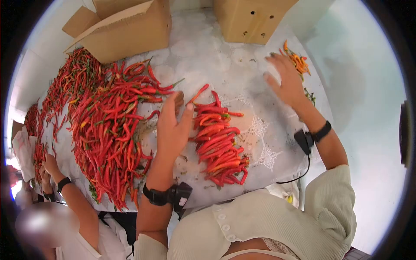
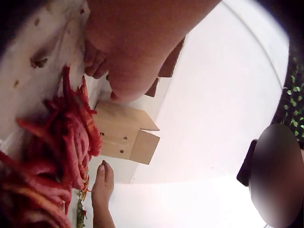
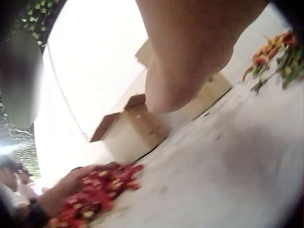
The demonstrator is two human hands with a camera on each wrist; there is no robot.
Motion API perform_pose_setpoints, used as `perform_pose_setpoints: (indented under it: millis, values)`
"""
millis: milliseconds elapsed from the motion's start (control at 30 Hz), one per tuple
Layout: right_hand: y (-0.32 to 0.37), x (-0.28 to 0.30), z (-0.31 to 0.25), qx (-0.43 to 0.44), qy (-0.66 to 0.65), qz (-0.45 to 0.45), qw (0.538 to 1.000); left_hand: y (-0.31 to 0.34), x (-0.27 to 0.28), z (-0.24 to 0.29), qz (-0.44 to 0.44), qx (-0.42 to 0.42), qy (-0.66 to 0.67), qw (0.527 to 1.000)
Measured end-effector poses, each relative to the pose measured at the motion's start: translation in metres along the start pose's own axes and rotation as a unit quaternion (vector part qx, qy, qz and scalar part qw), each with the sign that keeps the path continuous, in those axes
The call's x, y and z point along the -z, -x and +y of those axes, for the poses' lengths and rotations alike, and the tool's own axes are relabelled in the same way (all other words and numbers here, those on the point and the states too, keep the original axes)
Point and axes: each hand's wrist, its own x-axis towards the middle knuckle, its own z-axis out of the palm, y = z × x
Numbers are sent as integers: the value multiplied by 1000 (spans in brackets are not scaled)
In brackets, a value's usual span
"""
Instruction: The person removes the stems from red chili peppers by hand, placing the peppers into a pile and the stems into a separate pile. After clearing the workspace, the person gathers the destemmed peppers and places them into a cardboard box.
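My left hand (image 1: 172,132) is between a big heap of red chili peppers (image 1: 108,130) and a row of red chilies (image 1: 219,147) laid side by side. Its thumb and fingers are apart, with the thumb tip close to a single red chili (image 1: 199,93) at the row's far end. In the left wrist view the row's chilies (image 2: 71,142) lie beside that hand. My right hand (image 1: 286,82), blurred, is over the table's right side with its fingers spread and nothing in them. Just beyond it is a small pile of orange chilies (image 1: 299,63).
Two cardboard boxes stand at the back, an open one (image 1: 130,32) on the left and another (image 1: 253,21) in the middle. More chilies (image 1: 71,82) spread along the left. Another person's hand (image 1: 51,165) is at them. Green stems (image 1: 310,96) lie near the right edge.
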Motion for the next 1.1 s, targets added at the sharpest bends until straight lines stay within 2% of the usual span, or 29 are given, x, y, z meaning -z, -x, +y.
perform_pose_setpoints:
  millis: [67,133,200,300,367,467,533,733,833,967,1100]
  values:
    - [15,26,-58,93,-93,-57,990,-4,-1,3,0,-7,-16,1000]
    - [29,46,-100,238,-223,-107,939,-9,-6,2,-2,-25,-48,999]
    - [48,54,-142,308,-246,-103,913,-15,-12,16,-44,-44,-92,994]
    - [74,28,-165,416,-196,-63,885,-25,-22,34,-89,-90,-144,981]
    - [74,21,-176,401,-205,-93,888,-33,-29,27,-108,-136,-156,972]
    - [64,14,-180,370,-215,-97,898,-37,-34,13,-163,-102,-95,977]
    - [64,8,-180,331,-218,-100,913,-37,-35,11,-161,-135,-110,971]
    - [50,-5,-166,278,-163,-37,946,-47,-47,8,-162,-188,-97,964]
    - [40,-13,-151,259,-143,-6,955,-61,-62,11,-146,-186,-100,966]
    - [21,-14,-124,263,-135,-23,955,-84,-83,14,-136,-153,-123,971]
    - [5,-25,-94,259,-129,-32,957,-107,-100,16,-129,-138,-84,978]
